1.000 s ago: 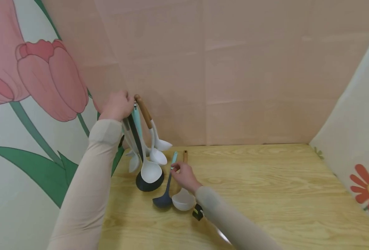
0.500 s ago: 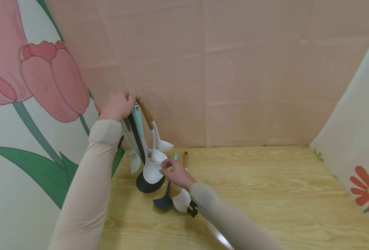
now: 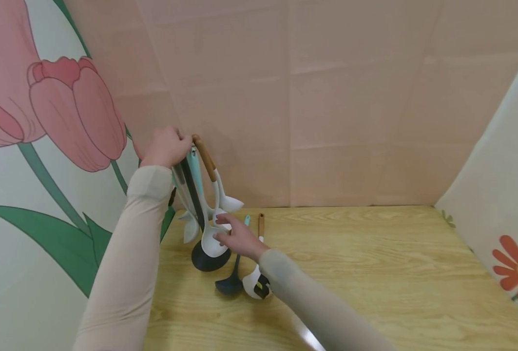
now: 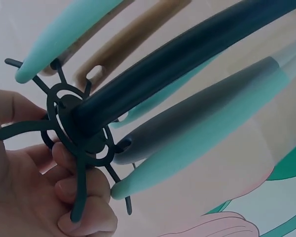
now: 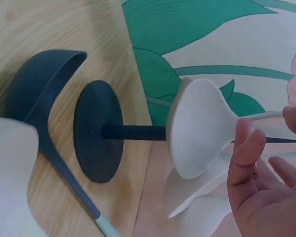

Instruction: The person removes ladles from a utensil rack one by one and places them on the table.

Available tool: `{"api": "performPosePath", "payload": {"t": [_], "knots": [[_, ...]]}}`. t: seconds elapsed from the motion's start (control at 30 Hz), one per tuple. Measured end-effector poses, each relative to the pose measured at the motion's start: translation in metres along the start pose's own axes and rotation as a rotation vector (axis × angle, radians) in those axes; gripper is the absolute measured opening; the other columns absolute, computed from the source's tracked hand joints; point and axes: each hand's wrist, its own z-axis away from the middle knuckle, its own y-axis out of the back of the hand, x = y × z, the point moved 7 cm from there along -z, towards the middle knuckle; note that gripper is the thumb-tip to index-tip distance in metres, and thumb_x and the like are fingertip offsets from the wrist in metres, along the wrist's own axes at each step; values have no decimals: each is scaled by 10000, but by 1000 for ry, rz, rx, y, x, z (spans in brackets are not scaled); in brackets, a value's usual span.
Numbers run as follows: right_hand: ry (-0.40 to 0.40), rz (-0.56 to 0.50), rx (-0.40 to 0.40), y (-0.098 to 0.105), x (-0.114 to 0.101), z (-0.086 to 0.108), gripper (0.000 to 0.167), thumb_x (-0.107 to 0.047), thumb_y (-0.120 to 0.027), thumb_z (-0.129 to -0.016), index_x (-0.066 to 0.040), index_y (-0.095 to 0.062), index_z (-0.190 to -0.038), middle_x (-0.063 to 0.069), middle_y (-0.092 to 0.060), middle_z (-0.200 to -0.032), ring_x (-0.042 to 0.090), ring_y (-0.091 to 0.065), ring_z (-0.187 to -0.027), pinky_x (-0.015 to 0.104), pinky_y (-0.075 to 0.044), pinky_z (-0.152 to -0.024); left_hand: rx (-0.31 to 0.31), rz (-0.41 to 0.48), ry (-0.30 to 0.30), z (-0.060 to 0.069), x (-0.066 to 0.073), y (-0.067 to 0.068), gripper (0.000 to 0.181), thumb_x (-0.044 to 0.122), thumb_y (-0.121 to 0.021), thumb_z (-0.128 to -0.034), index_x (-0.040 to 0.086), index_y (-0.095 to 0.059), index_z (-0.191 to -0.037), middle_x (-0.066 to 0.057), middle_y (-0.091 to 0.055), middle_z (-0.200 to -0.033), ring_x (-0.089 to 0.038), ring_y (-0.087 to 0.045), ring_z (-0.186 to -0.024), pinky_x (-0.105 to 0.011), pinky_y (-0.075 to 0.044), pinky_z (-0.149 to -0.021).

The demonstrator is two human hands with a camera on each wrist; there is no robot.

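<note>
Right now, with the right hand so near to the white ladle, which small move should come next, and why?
Probably close the right hand gently on the neck of the hanging white ladle: its fingertips are at the neck but spread apart, and the left hand grips the top of the rack, which should help steady it.

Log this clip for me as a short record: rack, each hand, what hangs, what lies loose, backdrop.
Rack: dark, round base on the table
Left hand: grips the top of the rack
Right hand: fingers apart at the neck of a white ladle; contact unclear
Hanging: several utensils, including the white ladle
Loose on table: dark ladle beside a wooden-handled ladle
Backdrop: tulip panel left, plain pinkish sheet behind
</note>
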Motion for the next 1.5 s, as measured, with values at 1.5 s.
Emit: {"api": "performPosePath", "payload": {"t": [1.5], "knots": [[146, -71, 92, -20, -15, -9, 194, -125, -479, -1058, -46, -623, -1162, 76, -620, -1001, 84, -517, -589, 228, -479, -597, -56, -109, -18, -1, -1, -3, 487, 300, -205, -1051, 27, -532, -1288, -223, -551, -1317, -373, -526, -1118, -559, -421, -943]]}}
